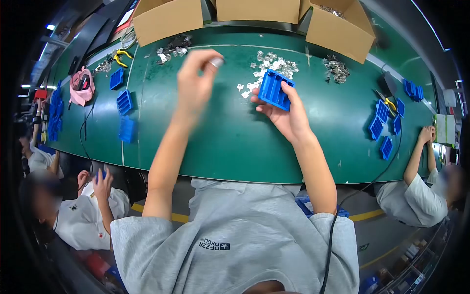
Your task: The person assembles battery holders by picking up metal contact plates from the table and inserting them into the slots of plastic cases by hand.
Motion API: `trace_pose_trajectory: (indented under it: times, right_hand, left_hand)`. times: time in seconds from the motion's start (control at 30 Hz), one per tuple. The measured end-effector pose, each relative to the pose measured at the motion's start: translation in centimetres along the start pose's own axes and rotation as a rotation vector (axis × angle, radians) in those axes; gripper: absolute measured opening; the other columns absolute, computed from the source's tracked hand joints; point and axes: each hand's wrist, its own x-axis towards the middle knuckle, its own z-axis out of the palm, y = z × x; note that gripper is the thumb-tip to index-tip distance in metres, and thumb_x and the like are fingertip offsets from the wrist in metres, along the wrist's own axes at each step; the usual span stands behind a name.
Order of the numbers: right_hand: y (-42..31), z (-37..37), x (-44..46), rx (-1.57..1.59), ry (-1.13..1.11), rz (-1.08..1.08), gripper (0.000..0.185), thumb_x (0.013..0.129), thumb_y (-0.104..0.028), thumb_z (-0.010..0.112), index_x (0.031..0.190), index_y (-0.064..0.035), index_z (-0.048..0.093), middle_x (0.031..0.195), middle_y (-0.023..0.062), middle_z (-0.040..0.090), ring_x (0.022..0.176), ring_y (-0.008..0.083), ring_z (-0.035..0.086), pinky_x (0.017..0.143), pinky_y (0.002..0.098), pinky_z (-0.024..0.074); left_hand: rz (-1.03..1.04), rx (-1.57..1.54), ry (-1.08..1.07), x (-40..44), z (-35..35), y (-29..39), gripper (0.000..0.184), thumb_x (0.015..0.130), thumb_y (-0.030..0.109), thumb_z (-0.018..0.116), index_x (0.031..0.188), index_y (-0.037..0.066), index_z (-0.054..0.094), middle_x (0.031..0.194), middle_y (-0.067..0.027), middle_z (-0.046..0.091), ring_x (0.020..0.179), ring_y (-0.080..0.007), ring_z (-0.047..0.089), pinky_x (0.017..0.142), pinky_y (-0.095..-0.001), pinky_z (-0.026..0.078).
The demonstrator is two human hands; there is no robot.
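Note:
A blue slotted plastic tray (275, 89) is held in my right hand (289, 109), thumb over its edge and fingers beneath. Behind it, small clear and silvery pieces (274, 64) lie scattered on the green table. My left hand (198, 68) is raised to the left of them, blurred by motion. Its thumb and fingertips are pinched together, with something small and silvery at the tips that I cannot make out.
Cardboard boxes (258, 11) line the back edge. Dark metal parts (336, 69) are heaped at the right, others (174, 48) at the left. Blue trays (125, 102), yellow-handled pliers (122, 58) and a pink pouch (81, 87) lie left. Co-workers sit on both sides.

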Motion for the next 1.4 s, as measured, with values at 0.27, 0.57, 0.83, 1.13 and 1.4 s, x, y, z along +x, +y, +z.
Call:
trace_pose_trajectory:
  times: [0.27,0.57,0.83,1.13,1.4]
  right_hand:
    - [0.6,-0.5,0.2,0.223,-0.023,0.137,0.046,0.099,-0.035,0.047,0.123,0.0050,0.049,0.112,0.0218,0.062,0.096,0.0345,0.065,0.079,0.0385,0.0571]
    - [0.3,0.5,-0.1,-0.129,0.121,-0.130,0.043,0.099,-0.034,0.048,0.123,0.0018,0.050,0.108,0.0173,0.064,0.092,0.0261,0.066,0.076,0.0353,0.0567]
    - [0.5,0.6,-0.1,-0.306,0.073,-0.163,0.040,0.098,-0.030,0.049,0.120,0.0034,0.050,0.106,0.0161,0.064,0.088,0.0254,0.068,0.072,0.0350,0.0583]
    - [2.1,0.6,0.1,-0.302,0.039,0.014,0.040,0.098,-0.028,0.050,0.119,0.0053,0.050,0.104,0.0167,0.064,0.085,0.0264,0.069,0.065,0.0336,0.0598]
    - [2.9,0.7,0.0,-0.299,0.065,-0.010,0.035,0.097,-0.026,0.052,0.116,0.0041,0.052,0.099,0.0139,0.063,0.084,0.0215,0.067,0.065,0.0345,0.0602]
  left_hand:
    - [0.282,-0.107,-0.260,-3.7,3.2,0.3,0.023,0.074,-0.009,0.065,0.094,0.004,0.065,0.095,-0.0095,0.065,0.090,-0.0291,0.061,0.077,-0.0353,0.051]
    - [-0.567,-0.642,-0.362,-4.3,3.6,0.8,0.018,0.093,0.014,0.060,0.105,0.001,0.059,0.096,-0.0039,0.061,0.087,-0.0108,0.057,0.077,-0.0267,0.046]
    - [-0.513,-0.507,-0.342,-4.0,2.9,-0.5,0.016,0.094,0.015,0.060,0.104,0.002,0.060,0.094,-0.0027,0.060,0.083,-0.0100,0.054,0.074,-0.0245,0.044]
    - [0.039,-0.050,-0.154,-4.1,3.0,-0.1,0.008,0.091,0.007,0.061,0.097,0.002,0.062,0.097,-0.0090,0.060,0.088,-0.0210,0.058,0.075,-0.0302,0.048]
    - [0.076,0.006,-0.171,-4.6,3.7,0.5,0.012,0.085,0.000,0.063,0.097,0.003,0.063,0.096,-0.0105,0.059,0.091,-0.0255,0.059,0.077,-0.0339,0.049]
